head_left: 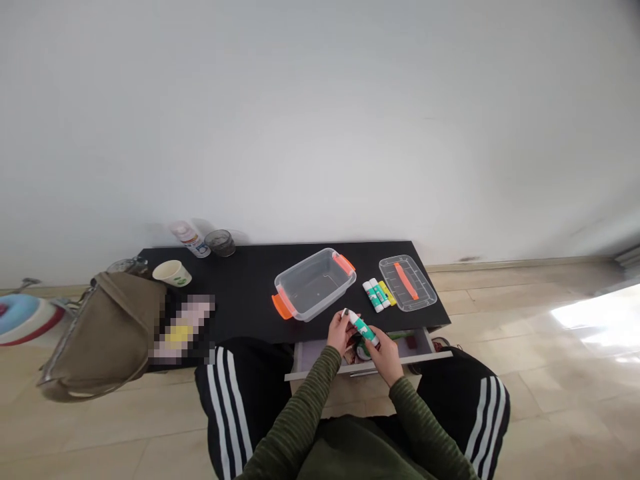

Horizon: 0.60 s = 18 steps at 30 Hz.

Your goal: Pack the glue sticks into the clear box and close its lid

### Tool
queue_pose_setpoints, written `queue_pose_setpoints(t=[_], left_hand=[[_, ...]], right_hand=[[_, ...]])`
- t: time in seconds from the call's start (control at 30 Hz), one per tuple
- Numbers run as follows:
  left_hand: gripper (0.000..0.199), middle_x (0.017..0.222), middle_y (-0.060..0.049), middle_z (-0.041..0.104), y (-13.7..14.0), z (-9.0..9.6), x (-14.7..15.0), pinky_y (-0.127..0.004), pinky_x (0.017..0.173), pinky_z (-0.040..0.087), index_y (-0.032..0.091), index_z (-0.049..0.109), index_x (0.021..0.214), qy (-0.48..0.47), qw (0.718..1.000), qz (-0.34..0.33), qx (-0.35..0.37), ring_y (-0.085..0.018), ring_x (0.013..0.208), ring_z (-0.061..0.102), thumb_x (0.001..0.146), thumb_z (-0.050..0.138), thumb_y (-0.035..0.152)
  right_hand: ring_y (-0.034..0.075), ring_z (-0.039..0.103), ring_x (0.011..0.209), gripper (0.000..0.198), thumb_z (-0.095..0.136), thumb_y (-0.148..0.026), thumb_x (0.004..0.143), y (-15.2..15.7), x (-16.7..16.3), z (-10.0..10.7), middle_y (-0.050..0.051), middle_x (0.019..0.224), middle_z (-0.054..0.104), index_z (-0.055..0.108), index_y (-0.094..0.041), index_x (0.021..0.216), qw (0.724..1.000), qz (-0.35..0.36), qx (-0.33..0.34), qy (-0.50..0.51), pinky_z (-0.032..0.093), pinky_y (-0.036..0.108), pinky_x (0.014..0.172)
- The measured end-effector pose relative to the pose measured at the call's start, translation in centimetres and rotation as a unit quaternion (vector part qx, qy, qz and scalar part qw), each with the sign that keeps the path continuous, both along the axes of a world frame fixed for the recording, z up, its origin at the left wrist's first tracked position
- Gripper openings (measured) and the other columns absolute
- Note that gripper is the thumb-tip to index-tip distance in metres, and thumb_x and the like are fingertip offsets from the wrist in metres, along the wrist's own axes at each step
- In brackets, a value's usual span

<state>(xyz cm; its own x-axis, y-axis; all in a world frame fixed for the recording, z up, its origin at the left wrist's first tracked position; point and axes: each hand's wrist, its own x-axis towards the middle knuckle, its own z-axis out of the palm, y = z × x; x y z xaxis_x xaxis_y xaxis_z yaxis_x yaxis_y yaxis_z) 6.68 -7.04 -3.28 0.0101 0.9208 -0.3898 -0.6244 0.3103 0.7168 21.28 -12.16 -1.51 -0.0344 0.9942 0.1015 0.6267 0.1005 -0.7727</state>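
A green and white glue stick (363, 329) is held between both hands above the open drawer (325, 374). My left hand (339, 333) pinches its white upper end, while my right hand (387, 358) closes around the lower end. On the black tabletop just beyond, two more green and white glue sticks (376, 295) lie side by side with a yellow one (387, 293). To their left stands a clear plastic box (320, 308) with orange clips. Its clear lid (423, 283) with an orange handle lies to the right.
At the left of the black table (245, 293) stand a paper cup (171, 273), a spray can (191, 239) and a dark glass (220, 243). A brown bag (107, 327) overlaps the left edge. Small items, partly hidden by my hands, lie inside the drawer. A wall rises behind.
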Motion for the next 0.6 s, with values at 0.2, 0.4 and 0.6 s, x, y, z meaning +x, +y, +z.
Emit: queue_pose_setpoints(t=[0.2, 0.4, 0.6], left_hand=[[0.06, 0.092, -0.011, 0.074, -1.0, 1.5, -1.7, -0.033, 0.071, 0.057, 0.017, 0.057, 0.093, 0.054, 0.996, -0.068, 0.018, -0.021, 0.081, 0.069, 0.06, 0.082, 0.06], [0.057, 0.096, -0.012, 0.073, -1.7, 3.8, -2.5, -0.036, 0.076, 0.057, 0.016, 0.059, 0.093, 0.062, 0.99, -0.114, 0.055, -0.023, 0.086, 0.071, 0.063, 0.081, 0.059], [0.052, 0.098, -0.013, 0.074, -1.9, 5.0, -2.7, -0.037, 0.082, 0.056, 0.017, 0.061, 0.093, 0.108, 0.98, -0.143, 0.09, -0.026, 0.094, 0.07, 0.068, 0.077, 0.06]], right_hand=[[0.022, 0.067, 0.087, 0.038, 0.053, -0.034, 0.087, -0.8, -0.2, 1.9, 0.008, 0.107, 0.074, 0.069, -0.02, 0.118, 0.999, 0.004, -0.016, 0.048, 0.052, 0.031, 0.081], [0.018, 0.057, 0.064, 0.035, 0.06, -0.039, 0.083, -1.4, -0.4, 3.4, 0.003, 0.079, 0.072, 0.074, -0.02, 0.109, 0.988, -0.009, -0.071, 0.138, 0.048, 0.027, 0.059], [0.01, 0.041, 0.048, 0.046, 0.067, -0.052, 0.077, -1.4, -0.4, 3.5, -0.003, 0.058, 0.058, 0.071, -0.015, 0.106, 0.939, 0.019, -0.172, 0.297, 0.033, 0.023, 0.047]])
